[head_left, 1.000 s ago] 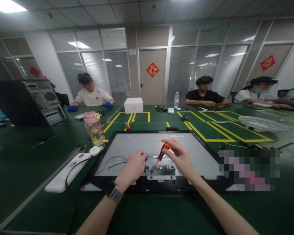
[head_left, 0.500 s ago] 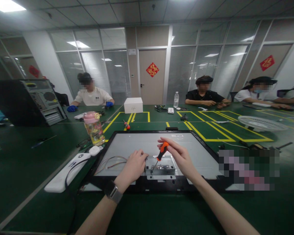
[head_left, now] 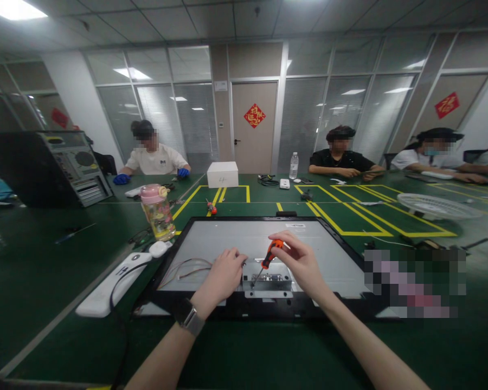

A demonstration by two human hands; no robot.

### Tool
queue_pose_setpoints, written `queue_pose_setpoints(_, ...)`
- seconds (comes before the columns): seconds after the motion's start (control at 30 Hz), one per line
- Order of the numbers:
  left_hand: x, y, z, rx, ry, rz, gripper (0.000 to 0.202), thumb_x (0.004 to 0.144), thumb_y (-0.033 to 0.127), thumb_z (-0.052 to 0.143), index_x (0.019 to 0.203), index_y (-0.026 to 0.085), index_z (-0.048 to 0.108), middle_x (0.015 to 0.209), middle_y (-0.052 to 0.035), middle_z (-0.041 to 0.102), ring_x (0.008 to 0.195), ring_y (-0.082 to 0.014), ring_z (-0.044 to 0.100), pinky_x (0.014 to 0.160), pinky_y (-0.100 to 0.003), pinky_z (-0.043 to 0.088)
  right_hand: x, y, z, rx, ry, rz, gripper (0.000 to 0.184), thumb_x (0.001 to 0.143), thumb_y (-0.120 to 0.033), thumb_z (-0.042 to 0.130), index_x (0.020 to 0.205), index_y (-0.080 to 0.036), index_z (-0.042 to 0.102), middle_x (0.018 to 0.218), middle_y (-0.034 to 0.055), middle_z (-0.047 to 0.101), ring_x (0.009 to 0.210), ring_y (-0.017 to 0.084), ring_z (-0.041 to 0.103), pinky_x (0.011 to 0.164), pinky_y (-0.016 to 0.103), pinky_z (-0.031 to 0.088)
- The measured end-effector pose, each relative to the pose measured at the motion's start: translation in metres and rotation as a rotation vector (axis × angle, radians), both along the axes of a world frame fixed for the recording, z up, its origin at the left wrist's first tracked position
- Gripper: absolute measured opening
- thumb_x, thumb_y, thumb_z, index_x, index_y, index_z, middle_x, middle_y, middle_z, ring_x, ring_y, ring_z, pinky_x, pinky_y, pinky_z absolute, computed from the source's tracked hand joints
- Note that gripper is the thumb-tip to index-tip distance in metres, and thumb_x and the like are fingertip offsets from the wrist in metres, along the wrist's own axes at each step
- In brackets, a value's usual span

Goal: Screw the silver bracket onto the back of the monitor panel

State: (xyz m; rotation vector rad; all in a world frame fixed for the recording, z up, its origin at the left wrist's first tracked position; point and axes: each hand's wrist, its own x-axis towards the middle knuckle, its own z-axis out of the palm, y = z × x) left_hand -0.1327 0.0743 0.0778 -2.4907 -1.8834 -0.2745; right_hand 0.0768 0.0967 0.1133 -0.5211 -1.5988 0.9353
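A flat display panel (head_left: 211, 233) with a black frame lies face down before me. On its near part is a silver metal bracket (head_left: 268, 281) with a row of connectors. My left hand (head_left: 225, 273), wearing a watch on the wrist, has its fingers closed at the bracket's left end; its fingertips are partly hidden. An orange and black screwdriver (head_left: 271, 253) slants down to the left, its tip at the bracket's left part. My right hand (head_left: 299, 260) pinches the handle's top between thumb and fingers. Thin wires (head_left: 187, 271) lie left of the bracket.
Left of the panel are a white power strip (head_left: 106, 290) with a black cable and a pink-lidded bottle (head_left: 156, 211). Beyond stand a white box (head_left: 222, 175) and a computer case (head_left: 65, 170). Several people sit across the green table (head_left: 244, 357).
My right hand's fingers have curled in around the screwdriver handle, and the handle has turned and tilted slightly. My left hand stays at the bracket.
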Motion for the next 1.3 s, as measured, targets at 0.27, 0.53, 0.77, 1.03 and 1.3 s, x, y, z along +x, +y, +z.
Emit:
queue_pose_setpoints(0.27, 0.000, -0.001, 0.001, -0.002, -0.015, -0.002, 0.039, 0.095, 0.012, 0.038, 0.127, 0.020, 0.058, 0.116, -0.0101, 0.057, 0.107, -0.0238, 0.053, 0.097, -0.038, 0.044, -0.001, -0.001, -0.003, -0.081, 0.014, 0.093, 0.029, 0.091, -0.042, 0.063, 0.114, -0.027, 0.073, 0.101, 0.0070, 0.071, 0.094, 0.025, 0.068, 0.088, 0.043, 0.055)
queue_pose_setpoints(0.53, 0.000, 0.000, 0.000, -0.004, -0.019, 0.001, 0.038, 0.095, 0.012, 0.039, 0.126, 0.020, 0.059, 0.117, -0.0105, 0.058, 0.108, -0.0243, 0.053, 0.098, -0.038, 0.044, -0.005, 0.008, -0.012, -0.138, 0.109, -0.040, 0.021, 0.083, -0.044, 0.072, 0.088, -0.024, 0.073, 0.075, 0.0001, 0.063, 0.070, 0.018, 0.061, 0.071, 0.033, 0.053)
queue_pose_setpoints(0.77, 0.000, 0.000, 0.000, -0.003, -0.002, 0.003, 0.038, 0.095, 0.013, 0.039, 0.126, 0.020, 0.058, 0.117, -0.0104, 0.057, 0.107, -0.0242, 0.054, 0.096, -0.038, 0.044, -0.003, 0.010, -0.012, -0.218, 0.155, 0.122, 0.031, 0.086, -0.050, 0.068, 0.102, -0.025, 0.075, 0.099, 0.0063, 0.073, 0.095, 0.024, 0.067, 0.091, 0.040, 0.051)
queue_pose_setpoints(1.03, 0.001, -0.001, 0.001, 0.006, -0.011, -0.001, 0.037, 0.095, 0.013, 0.039, 0.126, 0.020, 0.059, 0.116, -0.0106, 0.058, 0.106, -0.0247, 0.054, 0.095, -0.039, 0.045, -0.002, 0.008, -0.008, -0.241, 0.128, 0.175, 0.033, 0.084, -0.048, 0.070, 0.109, -0.027, 0.073, 0.096, 0.0053, 0.073, 0.091, 0.022, 0.067, 0.088, 0.039, 0.052)
queue_pose_setpoints(1.3, 0.000, 0.000, -0.002, 0.017, -0.008, -0.004, 0.038, 0.095, 0.012, 0.038, 0.126, 0.020, 0.059, 0.116, -0.0103, 0.058, 0.106, -0.0244, 0.054, 0.096, -0.039, 0.045, -0.003, 0.006, -0.007, -0.265, 0.166, 0.200, 0.025, 0.080, -0.049, 0.075, 0.093, -0.028, 0.075, 0.089, 0.0026, 0.072, 0.085, 0.020, 0.067, 0.080, 0.035, 0.054)
